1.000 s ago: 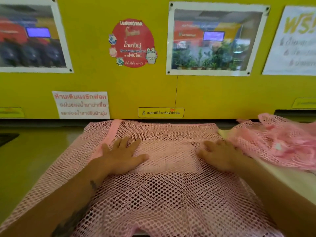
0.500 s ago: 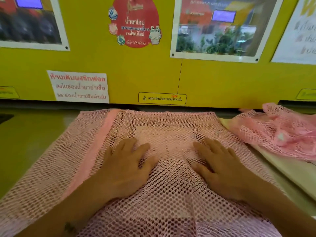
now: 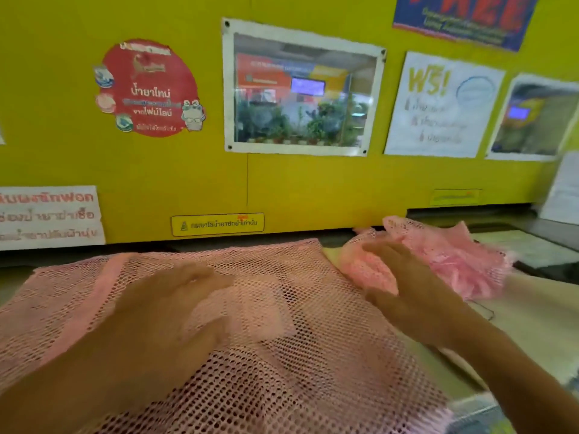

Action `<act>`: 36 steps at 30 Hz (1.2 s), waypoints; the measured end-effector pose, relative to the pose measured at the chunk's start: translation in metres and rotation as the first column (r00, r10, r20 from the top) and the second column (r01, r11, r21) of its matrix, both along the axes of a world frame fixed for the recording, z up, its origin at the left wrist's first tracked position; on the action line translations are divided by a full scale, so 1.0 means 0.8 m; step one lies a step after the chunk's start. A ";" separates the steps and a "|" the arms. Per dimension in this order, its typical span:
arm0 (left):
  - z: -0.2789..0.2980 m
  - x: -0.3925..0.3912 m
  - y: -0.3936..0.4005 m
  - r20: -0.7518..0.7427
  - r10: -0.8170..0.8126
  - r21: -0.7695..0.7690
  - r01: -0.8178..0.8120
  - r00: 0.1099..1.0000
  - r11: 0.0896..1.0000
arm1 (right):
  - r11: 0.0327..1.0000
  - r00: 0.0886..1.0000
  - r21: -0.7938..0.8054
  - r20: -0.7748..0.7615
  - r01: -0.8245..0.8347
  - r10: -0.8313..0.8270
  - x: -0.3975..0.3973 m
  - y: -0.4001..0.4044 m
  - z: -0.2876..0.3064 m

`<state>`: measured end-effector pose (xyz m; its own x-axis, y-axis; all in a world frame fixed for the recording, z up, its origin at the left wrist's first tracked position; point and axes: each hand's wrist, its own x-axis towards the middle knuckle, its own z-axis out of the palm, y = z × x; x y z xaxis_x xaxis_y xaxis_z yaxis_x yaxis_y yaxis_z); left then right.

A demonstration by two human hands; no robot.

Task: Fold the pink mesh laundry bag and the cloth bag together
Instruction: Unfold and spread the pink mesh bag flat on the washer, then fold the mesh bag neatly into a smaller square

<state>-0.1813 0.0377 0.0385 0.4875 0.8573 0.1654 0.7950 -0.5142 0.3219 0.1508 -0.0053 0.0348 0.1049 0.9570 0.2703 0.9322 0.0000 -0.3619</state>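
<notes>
A pink mesh laundry bag (image 3: 313, 355) lies spread flat over the counter in front of me. My left hand (image 3: 169, 314) rests palm down on its middle, fingers apart, blurred by motion. My right hand (image 3: 404, 289) is at the bag's right edge, fingers spread, reaching toward a crumpled heap of pink mesh (image 3: 454, 255). A cream cloth bag (image 3: 532, 321) lies flat under that heap, to the right of the spread mesh. Neither hand grips anything that I can see.
A yellow machine panel (image 3: 313, 183) with posters and stickers rises right behind the counter. A dark gap (image 3: 470, 214) runs under the panel at the back right. The grey counter top (image 3: 12, 283) shows at the far left.
The view has swung to the right. My right hand has slid from the middle of the spread mesh to its right edge, toward the crumpled heap. My left hand stays on the mesh.
</notes>
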 end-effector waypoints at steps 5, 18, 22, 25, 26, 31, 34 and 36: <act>0.047 0.086 0.021 0.172 -0.187 0.143 0.163 0.967 0.976 | 0.972 0.966 -0.020 0.115 0.234 -0.231 0.105 0.019 0.033; 0.004 0.387 0.079 0.200 -0.293 0.022 0.295 0.935 0.955 | 0.946 0.998 -0.319 0.055 0.054 -0.039 0.238 0.024 -0.003; -0.026 0.419 0.088 0.095 -0.246 -0.108 0.256 0.965 0.961 | 0.966 0.999 -0.257 -0.044 -0.039 0.028 0.279 0.022 0.007; -0.032 0.419 0.090 0.123 -0.145 0.039 0.142 0.982 0.989 | 0.976 0.992 -0.183 -0.065 -0.116 0.105 0.296 0.026 0.016; -0.027 0.416 0.094 0.185 -0.120 0.165 0.089 0.975 0.982 | 0.980 0.991 -0.154 -0.062 -0.125 0.116 0.298 0.028 0.018; 0.033 0.370 0.119 0.407 -0.110 0.542 -0.143 0.907 0.828 | 0.984 0.984 0.031 -0.008 -0.175 0.176 0.281 0.051 0.031; 0.068 0.327 0.116 0.492 -0.115 0.593 -0.236 0.863 0.770 | 0.966 0.967 0.042 0.037 -0.253 0.252 0.262 0.060 0.047; 0.081 0.296 0.102 0.543 -0.134 0.570 -0.246 0.829 0.784 | 0.936 0.935 -0.098 0.075 -0.339 0.346 0.247 0.061 0.062</act>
<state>0.0552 0.1194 0.1033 0.1101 0.5062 0.8554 0.6241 -0.7050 0.3369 0.3487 0.0437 0.0847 -0.2544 0.9498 0.1819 0.9095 0.2989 -0.2888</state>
